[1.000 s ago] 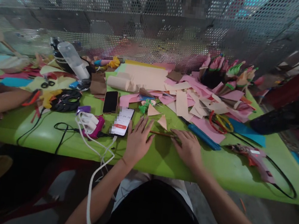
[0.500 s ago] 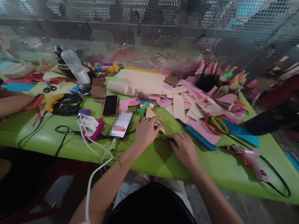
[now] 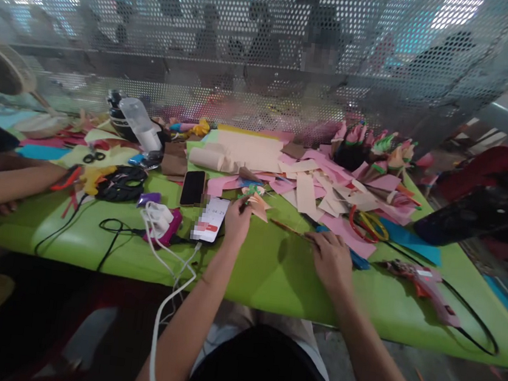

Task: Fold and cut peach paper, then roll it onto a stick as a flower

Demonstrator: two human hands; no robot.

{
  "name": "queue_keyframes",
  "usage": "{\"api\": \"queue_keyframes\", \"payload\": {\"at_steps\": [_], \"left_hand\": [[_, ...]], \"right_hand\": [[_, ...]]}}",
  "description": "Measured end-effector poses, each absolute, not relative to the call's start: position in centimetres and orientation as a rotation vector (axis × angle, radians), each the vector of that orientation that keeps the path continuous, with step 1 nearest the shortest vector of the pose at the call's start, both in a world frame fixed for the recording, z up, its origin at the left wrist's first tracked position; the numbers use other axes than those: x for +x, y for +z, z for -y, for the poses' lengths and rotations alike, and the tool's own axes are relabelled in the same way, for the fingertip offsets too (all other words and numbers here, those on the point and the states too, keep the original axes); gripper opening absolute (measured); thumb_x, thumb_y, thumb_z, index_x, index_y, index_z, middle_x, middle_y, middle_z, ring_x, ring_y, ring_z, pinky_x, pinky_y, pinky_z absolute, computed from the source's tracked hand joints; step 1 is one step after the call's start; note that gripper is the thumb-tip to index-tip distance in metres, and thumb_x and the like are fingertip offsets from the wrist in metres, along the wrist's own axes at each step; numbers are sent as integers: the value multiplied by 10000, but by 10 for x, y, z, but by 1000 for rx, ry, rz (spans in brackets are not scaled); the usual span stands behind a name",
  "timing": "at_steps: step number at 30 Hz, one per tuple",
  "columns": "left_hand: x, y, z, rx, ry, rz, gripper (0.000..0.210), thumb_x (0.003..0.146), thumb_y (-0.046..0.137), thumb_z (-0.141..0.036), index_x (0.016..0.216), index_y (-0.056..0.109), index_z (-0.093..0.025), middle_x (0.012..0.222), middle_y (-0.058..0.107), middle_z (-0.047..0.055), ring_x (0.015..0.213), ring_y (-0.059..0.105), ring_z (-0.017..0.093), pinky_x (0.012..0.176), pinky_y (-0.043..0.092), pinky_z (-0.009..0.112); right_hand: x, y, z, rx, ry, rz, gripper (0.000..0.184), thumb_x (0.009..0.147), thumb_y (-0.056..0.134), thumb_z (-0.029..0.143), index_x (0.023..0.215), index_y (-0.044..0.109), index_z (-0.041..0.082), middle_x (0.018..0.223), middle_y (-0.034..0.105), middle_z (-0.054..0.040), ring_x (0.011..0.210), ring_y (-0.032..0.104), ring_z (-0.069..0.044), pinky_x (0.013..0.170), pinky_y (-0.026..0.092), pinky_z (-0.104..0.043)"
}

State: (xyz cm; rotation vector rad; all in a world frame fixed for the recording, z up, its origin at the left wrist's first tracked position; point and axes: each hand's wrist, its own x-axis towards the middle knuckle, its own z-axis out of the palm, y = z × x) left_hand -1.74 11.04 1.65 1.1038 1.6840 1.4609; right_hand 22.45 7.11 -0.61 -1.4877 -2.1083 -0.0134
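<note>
My left hand (image 3: 238, 218) is closed on a small paper flower (image 3: 259, 206), peach with green curls, at the middle of the table. Thumb and fingers pinch its left side. A thin brown stick (image 3: 290, 227) points left from the fingertips of my right hand (image 3: 332, 257), which is closed on its near end. Beneath that hand lies a blue cutter-like tool (image 3: 359, 261), partly covered. Just left of my left hand, a phone with a lit screen (image 3: 214, 216) has a white cable plugged in.
On the green table (image 3: 253, 282), a pink glue gun (image 3: 431, 287) lies at right, near scissors (image 3: 367, 225). Paper pieces (image 3: 306, 193) cover the back. A dark phone (image 3: 193, 188) and a magenta adapter (image 3: 170, 227) sit left. A co-worker's arm (image 3: 10, 190) rests at far left.
My hands have moved apart. The left has drawn back a little with the paper flower, and the right has shifted right with the stick, which now shows more fully. The view has tilted slightly.
</note>
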Motion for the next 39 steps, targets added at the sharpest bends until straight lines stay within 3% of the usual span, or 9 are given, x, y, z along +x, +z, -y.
{"api": "queue_keyframes", "payload": {"at_steps": [3,8,14,18,23,26,34,39], "left_hand": [[-23,12,-115,824,1529,-1522,226,729,583,-186,924,692,-153,862,686,54,696,623,149,602,515,248],[-24,7,-121,678,1592,-1327,239,654,633,-224,879,674,-154,841,683,44,726,636,157,660,537,276],[-23,8,-120,565,1594,-1249,204,626,667,-213,821,648,-158,770,684,25,712,648,168,724,546,330],[-22,12,-118,564,1599,-1195,198,606,711,-199,765,599,-164,749,666,-4,679,644,146,707,539,308],[-23,8,-119,560,1581,-1216,273,630,772,-317,762,593,-159,717,647,-4,635,627,152,626,517,299],[-23,4,-119,610,1602,-1207,323,626,797,-389,764,616,-161,694,627,-16,635,600,138,599,487,265],[-17,3,-117,784,1516,-1074,372,545,859,-394,796,690,-178,880,708,28,846,639,176,847,479,311],[-16,12,-112,811,1446,-1122,329,576,830,-383,775,682,-167,755,677,1,741,598,140,738,465,264]], "right_hand": [[222,5,-82,-1502,-54,2058,272,926,493,217,1085,714,222,1048,692,-108,958,588,-292,799,454,-429],[189,27,-117,-1323,150,2137,261,912,518,217,1072,722,235,1047,721,-84,997,608,-269,877,454,-411],[142,25,-148,-1439,229,2223,272,876,556,167,1032,747,282,989,768,-38,975,641,-261,838,469,-390],[136,12,-153,-1438,249,2225,254,864,560,160,983,757,267,1012,777,-34,972,673,-253,850,486,-392],[146,7,-155,-1368,329,2130,240,838,576,191,979,761,247,1009,779,-49,950,694,-255,845,520,-391],[149,8,-152,-1343,276,2076,257,824,587,201,1013,759,232,1041,772,-73,989,685,-278,864,519,-414],[143,18,-129,-1183,137,2078,516,771,510,65,1237,673,213,1198,716,-98,1096,631,-283,958,486,-474],[140,29,-118,-1041,174,2060,474,838,490,94,1272,646,204,1237,695,-104,1156,607,-266,1001,469,-453]]}}
